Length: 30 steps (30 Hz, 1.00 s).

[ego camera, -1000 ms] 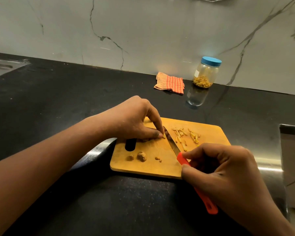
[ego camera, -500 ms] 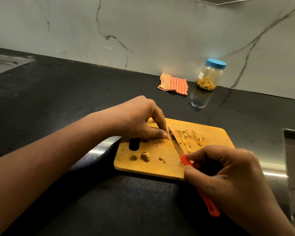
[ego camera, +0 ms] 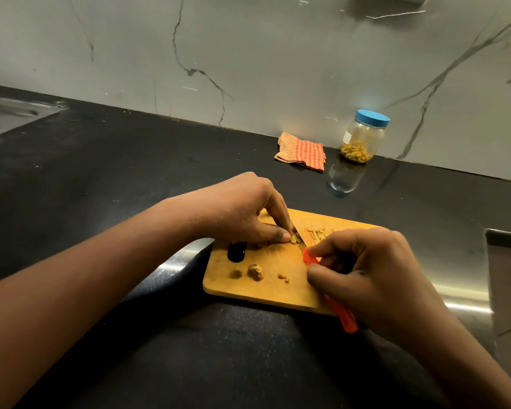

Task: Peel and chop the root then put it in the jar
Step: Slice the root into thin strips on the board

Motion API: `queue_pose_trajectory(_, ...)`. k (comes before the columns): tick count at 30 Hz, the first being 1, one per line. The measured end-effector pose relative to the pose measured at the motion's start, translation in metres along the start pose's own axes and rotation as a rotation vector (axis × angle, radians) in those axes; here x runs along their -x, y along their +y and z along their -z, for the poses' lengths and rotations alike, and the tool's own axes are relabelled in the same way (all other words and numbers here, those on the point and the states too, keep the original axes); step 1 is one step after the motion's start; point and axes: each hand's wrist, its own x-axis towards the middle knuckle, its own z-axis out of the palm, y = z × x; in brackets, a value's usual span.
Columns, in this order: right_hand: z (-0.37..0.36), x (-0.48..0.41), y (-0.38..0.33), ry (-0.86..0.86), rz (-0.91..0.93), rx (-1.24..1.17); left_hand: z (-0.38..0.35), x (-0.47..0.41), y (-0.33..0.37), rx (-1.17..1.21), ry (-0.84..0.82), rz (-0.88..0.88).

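A wooden cutting board [ego camera: 266, 290] lies on the black counter. My left hand [ego camera: 245, 214] pins a small yellowish piece of root [ego camera: 294, 238] against the board with its fingertips. My right hand [ego camera: 366, 270] grips a knife with an orange handle [ego camera: 341, 315]; its blade [ego camera: 300, 236] rests against the root beside my left fingertips. Cut strips [ego camera: 316, 233] lie on the board behind the blade, partly hidden by my right hand. A brown root lump [ego camera: 255, 271] and small scraps sit near the board's front. The blue-lidded jar [ego camera: 363, 137] holding chopped pieces stands by the wall.
A folded orange checked cloth [ego camera: 303, 152] lies left of the jar by the marble wall. A steel sink edge [ego camera: 9, 113] is at far left. A grey recess [ego camera: 506, 276] opens at the right, past a shiny metal strip.
My right hand has moved up and left over the board, covering more of the cut strips, and the blade has closed in on the root at my left fingertips.
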Motion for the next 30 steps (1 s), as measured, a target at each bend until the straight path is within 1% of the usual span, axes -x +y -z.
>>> queue_pose_trajectory(9,0.012,0.014,-0.01,-0.023,-0.041,0.018,0.001,0.0,-0.002,-0.01,-0.021,0.0)
queue_pose_trajectory(13,0.015,0.016,-0.013,0.04,-0.037,0.03,0.002,-0.001,-0.004,-0.007,-0.037,0.003)
queue_pose_trajectory(17,0.011,0.014,-0.012,0.055,-0.02,0.02,0.002,-0.002,-0.005,-0.002,-0.049,0.006)
queue_pose_trajectory(30,0.005,0.015,-0.01,0.033,-0.018,0.03,0.001,-0.001,-0.006,-0.023,-0.052,-0.024)
